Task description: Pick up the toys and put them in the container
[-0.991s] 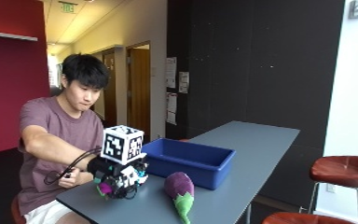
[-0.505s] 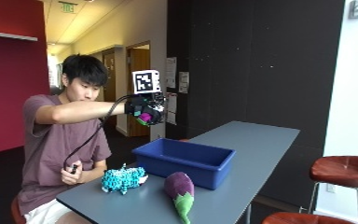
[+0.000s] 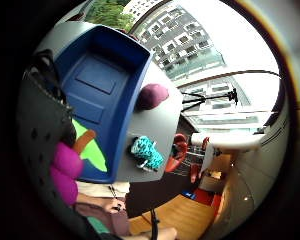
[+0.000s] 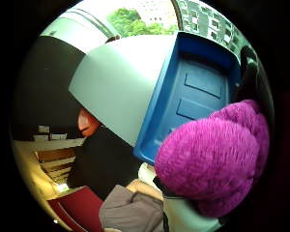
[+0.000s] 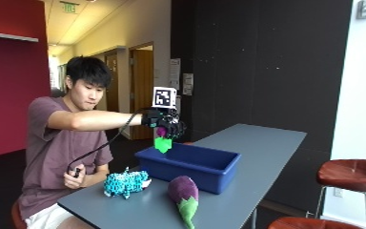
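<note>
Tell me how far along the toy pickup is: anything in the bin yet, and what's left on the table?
Nothing shows inside the blue container yet; its floor looks bare in both palm views. In hand: the gloved right hand holds a magenta knitted toy with a green leaf above the container's near end, not released. Left on the table: the teal plush toy and the purple eggplant toy, both beside the container.

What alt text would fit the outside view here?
A seated person's gloved right hand holds a magenta knitted toy above a blue container on a grey table; a teal toy and plush eggplant lie beside the container.
</note>
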Demonstrator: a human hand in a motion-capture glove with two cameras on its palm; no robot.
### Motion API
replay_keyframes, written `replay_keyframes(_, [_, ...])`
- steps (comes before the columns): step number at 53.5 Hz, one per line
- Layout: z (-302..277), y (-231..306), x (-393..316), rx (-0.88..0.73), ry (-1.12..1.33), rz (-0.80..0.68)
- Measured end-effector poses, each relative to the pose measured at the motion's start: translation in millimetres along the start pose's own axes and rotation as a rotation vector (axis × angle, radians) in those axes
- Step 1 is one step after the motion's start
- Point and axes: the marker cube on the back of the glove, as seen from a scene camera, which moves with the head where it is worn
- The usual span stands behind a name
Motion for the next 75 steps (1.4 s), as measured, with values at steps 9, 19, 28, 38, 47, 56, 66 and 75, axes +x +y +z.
replay_keyframes(9, [16, 10, 19, -0.16, -0.006, -0.011])
replay_keyframes(19, [12, 25, 63, -0.056, -0.077, 0.153])
replay_keyframes(28, [6, 59, 117, -0.056, -0.039, 0.081])
replay_keyframes(38, [12, 87, 161, -0.086, -0.044, 0.294])
replay_keyframes(47, [40, 113, 194, -0.147, -0.057, 0.333])
replay_keyframes(56, [104, 131, 214, -0.279, -0.087, 0.343])
replay_keyframes(66, [164, 139, 211, -0.288, -0.063, 0.328])
replay_keyframes(75, [186, 134, 214, -0.199, -0.04, 0.315])
